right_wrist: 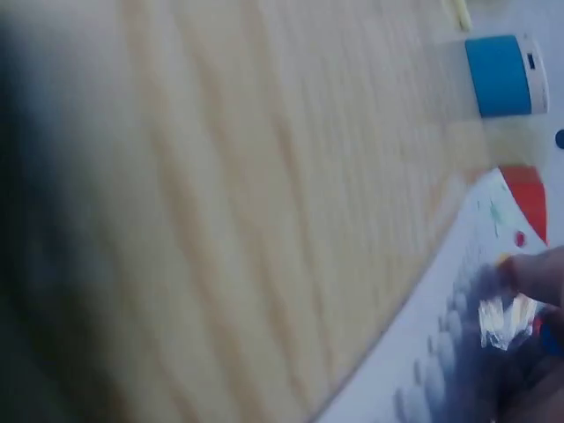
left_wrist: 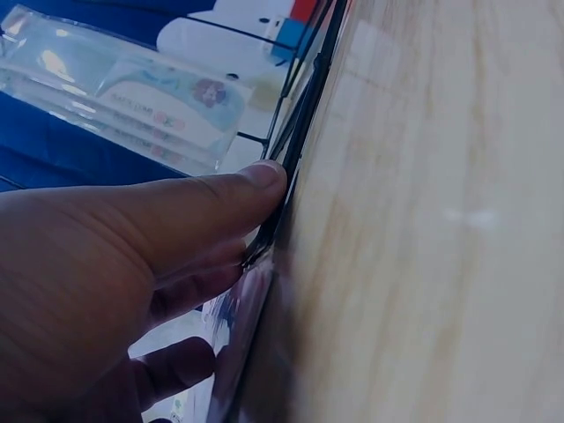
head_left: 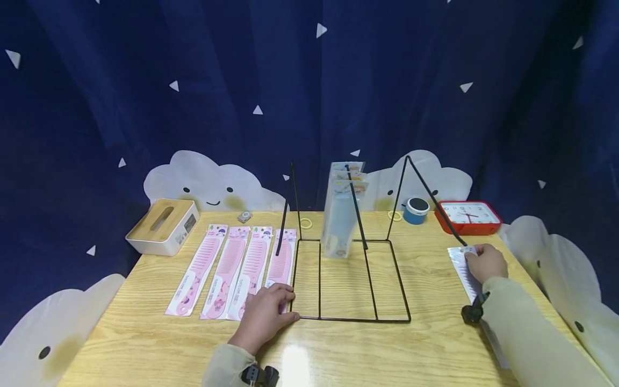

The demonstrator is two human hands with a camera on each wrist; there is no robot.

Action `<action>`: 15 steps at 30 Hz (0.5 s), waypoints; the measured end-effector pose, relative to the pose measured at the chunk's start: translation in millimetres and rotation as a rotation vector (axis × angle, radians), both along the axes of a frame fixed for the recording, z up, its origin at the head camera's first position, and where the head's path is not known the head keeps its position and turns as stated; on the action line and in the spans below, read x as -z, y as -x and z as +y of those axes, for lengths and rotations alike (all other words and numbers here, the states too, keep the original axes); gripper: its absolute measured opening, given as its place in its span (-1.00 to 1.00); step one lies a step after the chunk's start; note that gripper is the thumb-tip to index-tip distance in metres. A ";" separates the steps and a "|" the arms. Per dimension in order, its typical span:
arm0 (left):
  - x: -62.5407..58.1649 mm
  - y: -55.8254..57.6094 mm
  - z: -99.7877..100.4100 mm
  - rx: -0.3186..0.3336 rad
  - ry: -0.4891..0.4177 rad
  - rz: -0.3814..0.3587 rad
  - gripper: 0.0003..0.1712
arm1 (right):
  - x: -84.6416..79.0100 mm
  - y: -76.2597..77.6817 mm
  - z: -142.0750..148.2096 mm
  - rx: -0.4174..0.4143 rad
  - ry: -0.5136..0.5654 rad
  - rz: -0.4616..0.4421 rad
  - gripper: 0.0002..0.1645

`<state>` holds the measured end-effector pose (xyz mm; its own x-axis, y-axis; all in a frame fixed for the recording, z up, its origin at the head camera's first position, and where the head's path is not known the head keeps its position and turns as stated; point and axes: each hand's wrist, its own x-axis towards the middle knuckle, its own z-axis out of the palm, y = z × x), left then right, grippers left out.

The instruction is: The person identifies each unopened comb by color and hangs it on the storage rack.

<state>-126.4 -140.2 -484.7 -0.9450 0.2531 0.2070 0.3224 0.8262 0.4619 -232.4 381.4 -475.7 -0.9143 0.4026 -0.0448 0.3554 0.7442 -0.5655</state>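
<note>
While fast by its top in the right grip [head_left: 487, 263], pale packet [head_left: 465, 277] beneath the wrist [head_left: 492, 283], left grip [head_left: 267, 313] around wire rack [head_left: 355, 320]

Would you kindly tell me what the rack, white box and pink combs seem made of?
Rack: probably coated metal, given thin, bent rods with an even black finish.
White box: its matte tan lid suggests wood; the smooth, uniform body, likely plastic.
Pink combs: likely plastic, from their even color and fine teeth; packaging obscures the finish.
</note>
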 end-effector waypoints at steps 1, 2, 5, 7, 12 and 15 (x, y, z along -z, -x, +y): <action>-0.1 0.0 0.0 0.000 -0.002 -0.001 -0.59 | 0.5 -0.4 -3.1 0.019 0.025 0.026 -0.49; -0.2 0.1 0.0 -0.001 -0.002 -0.002 -0.59 | -0.1 -0.6 -6.6 0.025 0.040 0.057 -0.49; -0.8 -0.1 -0.3 -0.003 0.000 -0.002 -0.60 | -7.0 -1.0 -22.2 0.003 0.055 0.163 -0.53; -1.0 -0.2 -0.4 -0.005 0.001 -0.001 -0.60 | -15.7 -2.6 -36.2 -0.049 0.046 0.237 -0.57; -1.7 -0.4 0.3 -0.006 -0.007 -0.003 -0.60 | -44.0 -14.4 -81.2 -0.183 0.088 0.353 -0.66; -2.1 -0.9 0.7 -0.005 -0.012 -0.008 -0.59 | -61.9 -27.8 -112.5 -0.261 0.105 0.394 -0.69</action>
